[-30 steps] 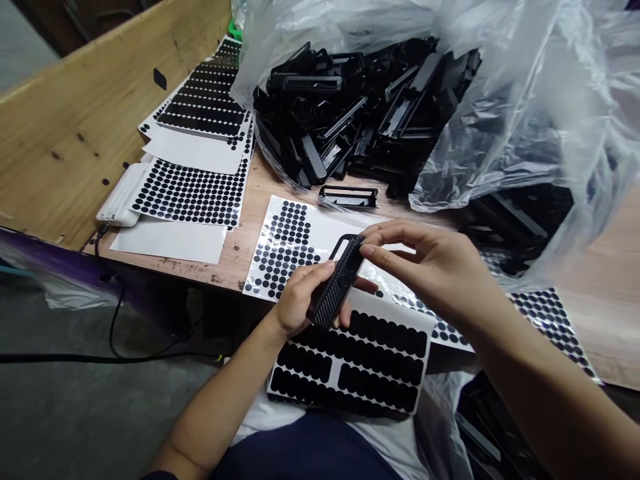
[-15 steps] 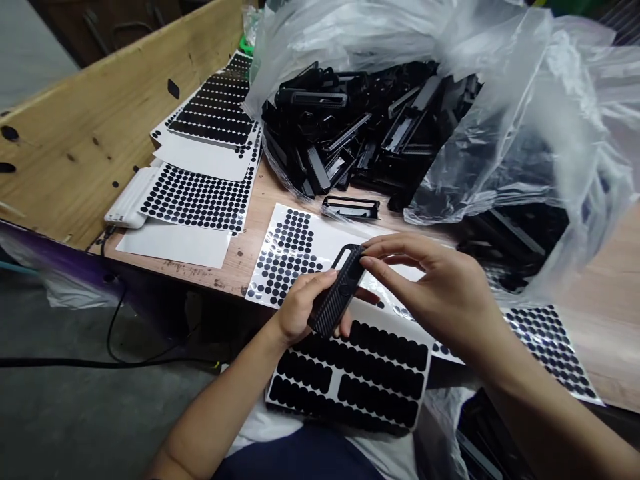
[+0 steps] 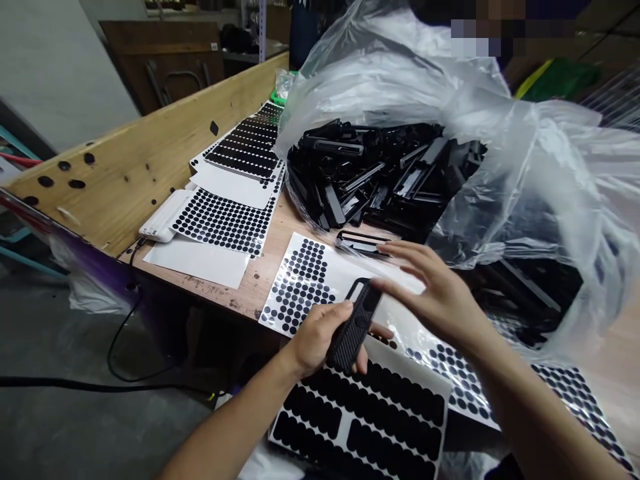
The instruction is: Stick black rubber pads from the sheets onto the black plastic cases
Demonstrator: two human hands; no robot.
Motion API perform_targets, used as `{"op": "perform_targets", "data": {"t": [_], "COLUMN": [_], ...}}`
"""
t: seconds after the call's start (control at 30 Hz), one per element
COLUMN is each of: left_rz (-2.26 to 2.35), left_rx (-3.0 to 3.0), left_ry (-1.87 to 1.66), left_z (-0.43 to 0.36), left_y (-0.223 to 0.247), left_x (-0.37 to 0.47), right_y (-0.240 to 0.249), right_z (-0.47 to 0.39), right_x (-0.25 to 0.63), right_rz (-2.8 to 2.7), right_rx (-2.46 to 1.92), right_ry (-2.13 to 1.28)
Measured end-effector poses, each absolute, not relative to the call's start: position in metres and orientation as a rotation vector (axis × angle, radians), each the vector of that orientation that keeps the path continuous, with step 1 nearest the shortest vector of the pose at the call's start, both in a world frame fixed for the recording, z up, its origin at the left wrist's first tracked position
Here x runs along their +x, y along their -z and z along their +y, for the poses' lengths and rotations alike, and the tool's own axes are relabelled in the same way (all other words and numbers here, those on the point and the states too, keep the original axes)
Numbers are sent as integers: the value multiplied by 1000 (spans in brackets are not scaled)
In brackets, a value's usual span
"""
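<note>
My left hand (image 3: 320, 333) grips a long black plastic piece (image 3: 350, 333) with a diagonally ribbed face and an open slot near its far end. It is held tilted, thumb on top and fingers beneath. Beside that far end is my right hand (image 3: 430, 287), its fingers spread and one fingertip at the piece's edge; whether it touches I cannot tell. Below both hands lies a stack of sticker sheets (image 3: 345, 427) with rows of black scalloped stickers. A sheet of small black dots (image 3: 300, 287) rests on the table just beyond my left hand.
A large clear plastic bag (image 3: 360, 93) full of black plastic parts (image 3: 330, 167) stands across the table. One loose black part (image 3: 363, 242) lies before it. More sticker sheets (image 3: 220, 220), a white box-like device (image 3: 165, 217) with a cable, and a wooden side board (image 3: 165, 133) are at left.
The camera view has tilted up, so everything sits lower in the picture. My right thumb and fingers, pinched together at the piece's far end before, have spread apart. My left hand keeps its hold.
</note>
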State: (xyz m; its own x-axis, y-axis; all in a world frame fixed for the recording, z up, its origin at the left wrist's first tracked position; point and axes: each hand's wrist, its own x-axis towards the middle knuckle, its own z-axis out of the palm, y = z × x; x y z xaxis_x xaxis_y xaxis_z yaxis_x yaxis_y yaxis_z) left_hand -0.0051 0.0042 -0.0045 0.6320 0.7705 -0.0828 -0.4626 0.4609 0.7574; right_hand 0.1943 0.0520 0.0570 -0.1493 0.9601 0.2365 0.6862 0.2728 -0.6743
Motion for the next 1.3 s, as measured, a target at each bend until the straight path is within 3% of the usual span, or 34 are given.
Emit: {"op": "perform_targets", "data": {"t": [0.27,0.53,0.77,0.97,1.3], "left_rz": [414,414,459,521,590], "left_rx": [710,643,533,605,634], "left_ry": [-857,-965,-1133,-1031,-1037], "left_z": [-1,1,0,0,-1], "left_y": [6,5,1,3,3], "left_x": [-3,-1,2,4,7], "right_y": [-24,-35,-58,-70,-71], "right_z": [113,139,83,19,11], "right_x": [143,126,162,165,151], "right_rz": [-2192,-2120,-1613,-1294,-1234], "right_rx": [-1484,-1541,-1453,-1475,-1508], "right_ry": [-701,-1014,-1331,-1667,-1594]}}
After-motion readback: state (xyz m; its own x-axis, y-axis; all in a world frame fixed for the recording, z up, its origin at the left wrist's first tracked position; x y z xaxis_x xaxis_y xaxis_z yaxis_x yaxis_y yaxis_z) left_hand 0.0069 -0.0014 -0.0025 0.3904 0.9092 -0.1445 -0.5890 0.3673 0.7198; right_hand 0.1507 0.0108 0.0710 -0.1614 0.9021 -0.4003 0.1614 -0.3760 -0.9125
